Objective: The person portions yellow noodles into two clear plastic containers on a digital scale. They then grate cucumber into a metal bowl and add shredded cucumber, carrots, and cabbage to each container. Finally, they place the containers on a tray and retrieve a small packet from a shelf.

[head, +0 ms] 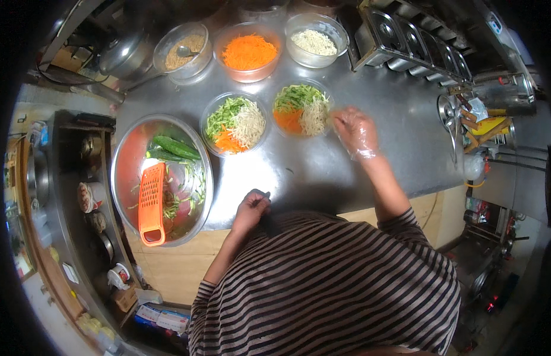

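Note:
My right hand [356,130], in a clear plastic glove, is just right of a clear bowl [330,103] with shredded cucumber, carrot and pale shreds; its fingers are bent, and whether they touch the rim or hold anything is unclear. My bare left hand [252,209] is curled at the table's front edge, close to the striped shirt; its grip is hidden. A second clear bowl [204,115] bears the same three kinds of shreds. At the left, a large metal basin [117,178] holds whole cucumbers [175,147], green scraps and an orange grater [151,200].
Along the back stand a plastic bowl of brown crumbly food with a spoon [184,51], a bowl of shredded carrot [249,52] and a bowl of pale shreds [314,42]. Lidded metal pans [386,30] are at the back right. Metal utensils [453,122] lie at the right edge.

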A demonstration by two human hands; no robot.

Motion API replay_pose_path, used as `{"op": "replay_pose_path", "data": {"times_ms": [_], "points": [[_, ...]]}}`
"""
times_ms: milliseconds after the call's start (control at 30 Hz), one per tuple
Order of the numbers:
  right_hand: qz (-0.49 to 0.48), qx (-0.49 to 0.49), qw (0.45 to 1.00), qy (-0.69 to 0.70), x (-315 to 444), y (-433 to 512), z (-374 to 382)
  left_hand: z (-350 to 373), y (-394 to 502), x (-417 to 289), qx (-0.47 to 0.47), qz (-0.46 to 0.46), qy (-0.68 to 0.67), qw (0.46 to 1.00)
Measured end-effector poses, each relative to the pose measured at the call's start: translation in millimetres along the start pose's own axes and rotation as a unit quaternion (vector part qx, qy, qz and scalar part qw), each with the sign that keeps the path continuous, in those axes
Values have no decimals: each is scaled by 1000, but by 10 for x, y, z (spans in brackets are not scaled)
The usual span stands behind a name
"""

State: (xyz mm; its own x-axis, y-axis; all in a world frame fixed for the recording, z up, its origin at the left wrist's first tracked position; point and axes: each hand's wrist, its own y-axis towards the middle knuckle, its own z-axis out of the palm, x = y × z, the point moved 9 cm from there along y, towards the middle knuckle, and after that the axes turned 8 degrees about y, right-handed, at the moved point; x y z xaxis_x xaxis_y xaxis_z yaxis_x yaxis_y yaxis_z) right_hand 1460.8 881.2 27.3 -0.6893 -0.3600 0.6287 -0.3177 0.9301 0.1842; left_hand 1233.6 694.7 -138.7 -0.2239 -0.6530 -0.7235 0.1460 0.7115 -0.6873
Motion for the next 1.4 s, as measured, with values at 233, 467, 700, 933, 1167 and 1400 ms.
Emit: {"op": "replay_pose_path", "data": {"times_ms": [233, 467, 700, 933, 1167, 1400], "points": [[-96, 155, 967, -179, 171, -56, 617, -56, -21, -49, -10, -3, -25, 1000], [-10, 110, 994, 13, 474, 453, 313, -76, 26, 104, -22, -13, 39, 999], [53, 95, 992, 67, 681, 1773, 1002, -68, -17, 2, -20, -26, 4, 999], [96, 119, 988, 13, 1108, 2685, 1791, -197, -91, 151, -59, 22, -67, 996], [85, 125, 988, -21, 1091, 2990, 2104, -235, -138, 276, -75, 0, -157, 985], [127, 99, 987, 6, 971, 3204, 2135, -253, -114, 193, -62, -13, -129, 990]]}}
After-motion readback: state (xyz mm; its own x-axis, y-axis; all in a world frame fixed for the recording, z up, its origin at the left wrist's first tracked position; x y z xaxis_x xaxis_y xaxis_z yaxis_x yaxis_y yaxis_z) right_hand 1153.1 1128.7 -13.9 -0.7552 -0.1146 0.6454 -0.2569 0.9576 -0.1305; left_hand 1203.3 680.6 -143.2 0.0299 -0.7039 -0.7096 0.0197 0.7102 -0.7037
